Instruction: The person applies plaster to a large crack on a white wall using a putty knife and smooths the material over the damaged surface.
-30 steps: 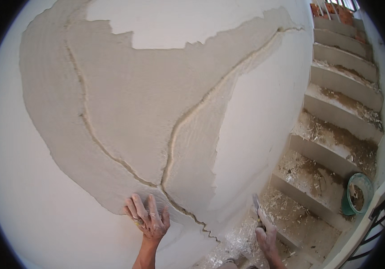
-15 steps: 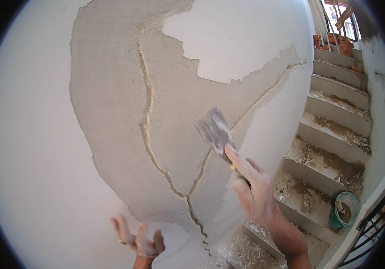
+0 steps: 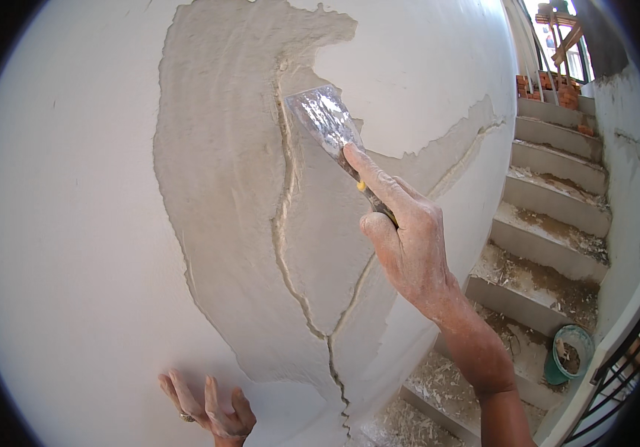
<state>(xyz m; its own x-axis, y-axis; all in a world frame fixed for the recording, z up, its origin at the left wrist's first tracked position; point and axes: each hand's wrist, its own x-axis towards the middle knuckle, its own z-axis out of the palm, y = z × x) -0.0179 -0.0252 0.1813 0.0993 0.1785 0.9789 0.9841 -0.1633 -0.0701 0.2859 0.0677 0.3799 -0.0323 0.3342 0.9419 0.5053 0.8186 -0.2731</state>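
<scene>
A putty knife (image 3: 326, 119) with a wide, white-smeared metal blade is gripped in my right hand (image 3: 402, 223), the index finger stretched along it. Its blade lies over the upper part of a long groove (image 3: 284, 208) cut in the wall; whether it touches cannot be made out. That groove runs down through a bare grey patch (image 3: 215, 171) and joins a slanting crack (image 3: 353, 294) near the bottom, forming a Y. Below the patch's left edge, my left hand (image 3: 212, 413) rests by the white wall surface (image 3: 89, 261), fingers spread, a ring on one, holding nothing.
Concrete stairs (image 3: 551, 223) littered with paint flakes climb along the right. A green bucket (image 3: 571, 354) with debris inside stands on a lower step beside a dark railing (image 3: 629, 357). Red bricks (image 3: 567, 97) and wooden boards lie at the top.
My right hand has carried the putty knife upward, from beside the slanting crack to the upper groove. My left hand has shifted slightly left. The view has also moved a little.
</scene>
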